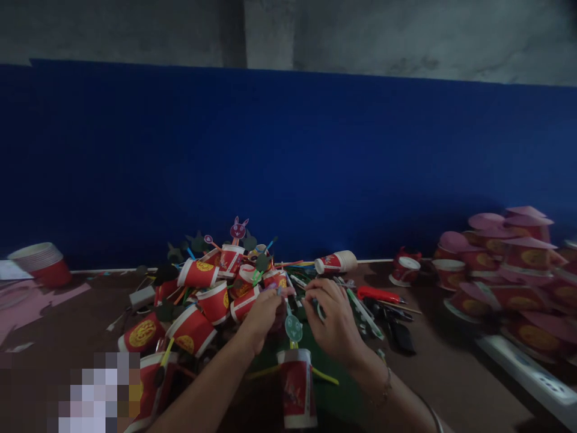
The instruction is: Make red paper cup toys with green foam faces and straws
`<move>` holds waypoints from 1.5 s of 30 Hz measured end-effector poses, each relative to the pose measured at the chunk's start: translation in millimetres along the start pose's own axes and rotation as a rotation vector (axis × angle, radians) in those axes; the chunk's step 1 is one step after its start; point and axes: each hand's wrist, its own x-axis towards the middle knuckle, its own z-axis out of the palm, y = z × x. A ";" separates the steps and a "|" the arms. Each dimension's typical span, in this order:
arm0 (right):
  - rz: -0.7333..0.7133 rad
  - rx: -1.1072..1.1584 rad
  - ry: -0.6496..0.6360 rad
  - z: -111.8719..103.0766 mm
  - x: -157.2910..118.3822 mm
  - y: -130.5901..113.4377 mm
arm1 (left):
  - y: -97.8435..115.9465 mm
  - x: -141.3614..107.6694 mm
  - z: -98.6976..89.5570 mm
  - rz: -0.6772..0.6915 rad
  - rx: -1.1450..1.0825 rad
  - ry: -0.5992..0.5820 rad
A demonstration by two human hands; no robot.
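Observation:
My left hand is closed in a pinch above the middle of the table. A small pale bit shows at its fingertips, too blurred to name. Close by on the right, my right hand has bent fingers held apart, with no object visibly gripped. A red paper cup stands upright below both hands. Yellow straws stick out from its sides, and a pale green round face cutout rises above its rim. Beyond my left hand lies a heap of similar decorated red cups.
Stacked cups and pink paper are at the left. A cup stack lies on its side at the back. Red-handled tool, pink-topped cups and a white power strip are at the right. A blue panel stands behind.

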 end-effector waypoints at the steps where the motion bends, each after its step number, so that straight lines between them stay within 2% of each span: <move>1: 0.005 0.015 -0.014 -1.0 0.2 -0.5 | 0.9 0.0 -1.1 -0.025 0.025 -0.017; 5: 0.067 0.143 -0.129 -2.6 2.1 2.2 | 1.3 -2.9 -0.3 -0.121 0.090 -0.111; 9: 0.105 0.199 -0.216 -1.5 2.9 5.8 | -2.0 -5.8 3.9 -0.157 0.139 -0.139; 21: 0.079 0.079 -0.220 2.6 0.0 8.4 | -5.5 -6.5 6.7 -0.165 0.213 -0.159; 28: 0.135 0.059 -0.174 3.9 0.0 7.4 | -12.3 -3.4 6.2 -0.105 0.301 -0.095; 39: 0.227 0.301 -0.246 -4.8 5.3 4.6 | -9.4 -5.0 4.9 -0.038 0.403 -0.077; 42: 0.251 0.322 -0.208 -5.2 6.5 7.3 | -5.7 -5.2 4.8 0.032 0.377 -0.086; 45: 0.326 0.367 -0.145 -3.9 7.2 12.7 | -3.0 -5.5 6.6 0.149 0.307 -0.015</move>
